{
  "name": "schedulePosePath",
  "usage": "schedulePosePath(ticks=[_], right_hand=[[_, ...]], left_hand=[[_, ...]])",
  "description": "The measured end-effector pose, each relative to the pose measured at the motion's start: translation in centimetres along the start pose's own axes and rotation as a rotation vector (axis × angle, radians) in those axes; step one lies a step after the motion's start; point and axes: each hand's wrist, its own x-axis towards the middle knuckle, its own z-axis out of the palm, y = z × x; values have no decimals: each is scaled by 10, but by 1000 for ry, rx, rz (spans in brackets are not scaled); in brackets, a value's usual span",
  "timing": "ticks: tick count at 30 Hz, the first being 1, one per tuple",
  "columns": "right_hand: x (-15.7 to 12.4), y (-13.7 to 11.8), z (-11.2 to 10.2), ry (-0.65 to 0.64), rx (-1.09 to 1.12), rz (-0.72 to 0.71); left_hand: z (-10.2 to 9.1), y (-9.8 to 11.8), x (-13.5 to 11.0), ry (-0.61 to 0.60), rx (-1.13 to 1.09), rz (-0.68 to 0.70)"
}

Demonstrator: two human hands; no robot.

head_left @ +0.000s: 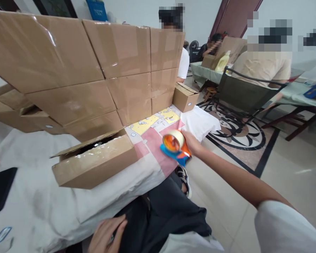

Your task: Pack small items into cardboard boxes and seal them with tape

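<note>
My right hand (191, 143) is stretched out over the table's right edge, closed around an orange and blue tape dispenser (176, 147) with a roll of clear tape on it. A partly open cardboard box (94, 163) lies on the white-covered table (42, 203) to the left of the dispenser, its top flap lifted. My left hand (106, 234) rests low on my lap against dark trousers, fingers loosely curled, holding nothing that I can see.
A wall of stacked, taped cardboard boxes (94, 66) fills the back of the table. A small box (185, 96) sits at the far end. Other people sit at tables on the right, with a dark folding chair (242, 95) on the patterned floor.
</note>
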Motion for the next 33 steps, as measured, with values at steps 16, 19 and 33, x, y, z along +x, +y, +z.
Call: schedulePosePath(ticks=[16, 19, 33], right_hand=[[-10, -31, 63, -540, -624, -783], [-57, -26, 91, -714, -695, -784], [-56, -137, 114, -650, -664, -1009]], left_hand=[[38, 55, 100, -74, -538, -744], [37, 60, 109, -76, -543, -725], [-13, 19, 136, 317, 432, -365]])
